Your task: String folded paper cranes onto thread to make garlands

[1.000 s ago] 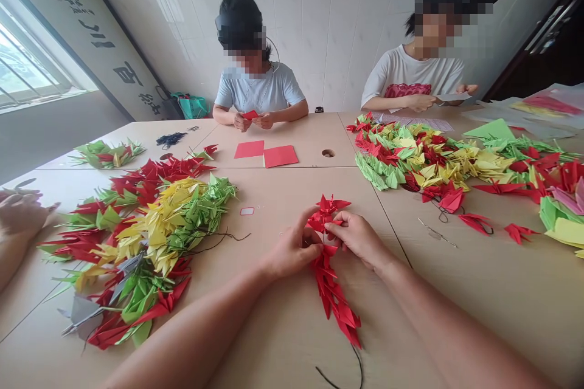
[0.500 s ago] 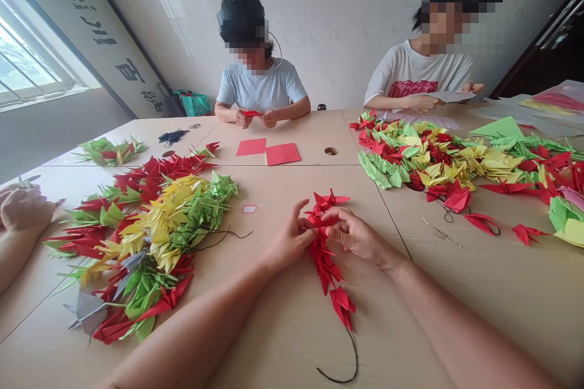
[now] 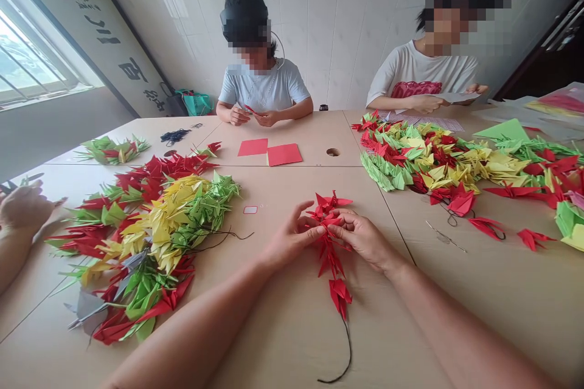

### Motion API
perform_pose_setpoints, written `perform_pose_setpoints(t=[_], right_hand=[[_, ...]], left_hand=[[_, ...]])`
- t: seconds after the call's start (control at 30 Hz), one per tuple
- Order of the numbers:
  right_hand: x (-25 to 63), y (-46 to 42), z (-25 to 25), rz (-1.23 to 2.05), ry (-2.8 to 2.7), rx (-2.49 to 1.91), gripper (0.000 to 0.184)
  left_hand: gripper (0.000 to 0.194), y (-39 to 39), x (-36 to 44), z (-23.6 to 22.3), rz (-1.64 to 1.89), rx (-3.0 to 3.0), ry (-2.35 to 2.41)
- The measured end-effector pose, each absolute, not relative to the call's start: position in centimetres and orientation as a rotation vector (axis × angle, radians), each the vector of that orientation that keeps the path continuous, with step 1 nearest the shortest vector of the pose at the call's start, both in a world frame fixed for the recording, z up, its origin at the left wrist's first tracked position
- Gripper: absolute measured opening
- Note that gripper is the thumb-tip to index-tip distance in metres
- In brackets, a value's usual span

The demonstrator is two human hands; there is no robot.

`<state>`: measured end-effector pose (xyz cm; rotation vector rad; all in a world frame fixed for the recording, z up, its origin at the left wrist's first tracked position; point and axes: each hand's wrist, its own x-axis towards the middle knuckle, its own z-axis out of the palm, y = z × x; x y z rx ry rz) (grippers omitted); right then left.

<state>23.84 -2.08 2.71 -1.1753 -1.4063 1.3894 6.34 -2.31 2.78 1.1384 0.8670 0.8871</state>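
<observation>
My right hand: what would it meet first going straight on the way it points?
Your right hand would likely first meet the red folded papers it touches, then perhaps your left hand just beyond, though depth is unclear.

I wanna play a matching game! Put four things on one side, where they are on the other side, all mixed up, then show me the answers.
Things:
1. Red paper chain
2. Two flat red sheets
3. Teal bag
4. Thin metal tool

Places:
A. Beyond the far edge of the table
B. To the right of the right hand
C. Between the left hand and right hand
D. In front of the person in pale blue

Right pairs: 1-C, 2-D, 3-A, 4-B
</observation>
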Motion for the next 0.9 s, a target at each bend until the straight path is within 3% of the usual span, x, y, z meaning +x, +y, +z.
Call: perform_pose_setpoints(t=[0.17, 0.67, 0.9], right_hand=[[24.0, -2.2, 2.7, 1.502, -1.379, -1.103, 0.035], [23.6, -2.0, 1.9, 1.378, -1.442, -1.123, 0.034], [23.7, -2.2, 2.3, 1.377, -1.402, -1.172, 0.037]], left_hand=[[0.062, -1.9, 6.2, 1.9, 0.900, 1.127, 0.825], [0.043, -1.9, 6.5, 1.2, 0.917, 1.350, 0.926], [0.045, -2.1, 6.5, 1.5, 0.910, 1.332, 0.896]])
